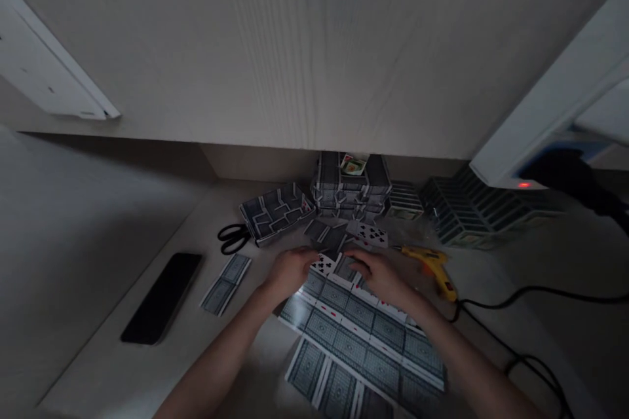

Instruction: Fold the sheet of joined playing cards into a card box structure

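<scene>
A sheet of playing cards (348,327) joined in rows lies on the table, mostly backs up. At its far edge, my left hand (291,270) has its fingers curled at a face-up card (323,264) with black pips. My right hand (377,275) is bent over a card (344,270) beside it, thumb and fingers apart. Whether the left fingers grip that card is too dark to tell. Just beyond both hands are loose cards (327,234) and a face-up card (371,234). More joined cards (339,387) lie at the sheet's near side.
Black-handled scissors (233,237) lie beside a card tray with dividers (278,213). A stack of card-built boxes (351,190) stands behind. A yellow glue gun (432,265) with a black cable is at right, before card structures (472,213). A phone (162,298) and cards (226,285) lie left.
</scene>
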Action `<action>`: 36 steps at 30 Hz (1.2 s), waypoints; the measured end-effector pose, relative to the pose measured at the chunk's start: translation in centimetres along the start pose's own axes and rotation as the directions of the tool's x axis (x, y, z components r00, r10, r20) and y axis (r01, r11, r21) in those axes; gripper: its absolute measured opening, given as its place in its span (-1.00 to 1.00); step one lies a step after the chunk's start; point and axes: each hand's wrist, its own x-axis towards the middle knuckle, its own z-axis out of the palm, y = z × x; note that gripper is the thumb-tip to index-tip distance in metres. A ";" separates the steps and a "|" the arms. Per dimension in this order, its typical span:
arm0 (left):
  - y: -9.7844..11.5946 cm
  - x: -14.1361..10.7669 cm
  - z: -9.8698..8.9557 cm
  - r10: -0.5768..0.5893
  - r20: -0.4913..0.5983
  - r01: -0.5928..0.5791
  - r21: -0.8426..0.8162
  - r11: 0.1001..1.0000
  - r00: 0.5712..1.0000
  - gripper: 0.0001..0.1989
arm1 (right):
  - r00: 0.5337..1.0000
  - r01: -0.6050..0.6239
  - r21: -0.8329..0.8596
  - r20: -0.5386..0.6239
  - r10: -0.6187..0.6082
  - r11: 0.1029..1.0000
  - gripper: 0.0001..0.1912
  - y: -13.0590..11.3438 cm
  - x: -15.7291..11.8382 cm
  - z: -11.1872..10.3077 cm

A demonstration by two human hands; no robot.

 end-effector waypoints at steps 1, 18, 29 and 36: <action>0.1 -0.1 -0.1 -0.003 0.011 0.003 0.017 1.000 1.000 -0.74 | 1.000 0.012 -0.007 0.009 -0.012 1.000 -0.64 -0.1 0.0 0.0; 3.9 0.7 -1.7 -0.022 0.260 -0.112 0.491 0.864 0.965 -0.75 | 0.997 0.068 -0.233 0.055 -0.056 0.970 -0.57 -0.1 -0.3 1.1; 4.0 -0.2 1.5 -0.120 0.077 0.088 0.335 0.938 0.990 -0.59 | 0.999 0.022 -0.367 -0.030 -0.036 0.930 -0.66 0.5 -0.6 2.4; 3.4 -0.1 1.5 -0.172 0.135 0.125 0.303 0.945 0.976 -0.67 | 0.997 0.035 -0.344 -0.046 -0.054 0.938 -0.68 0.9 -0.9 3.4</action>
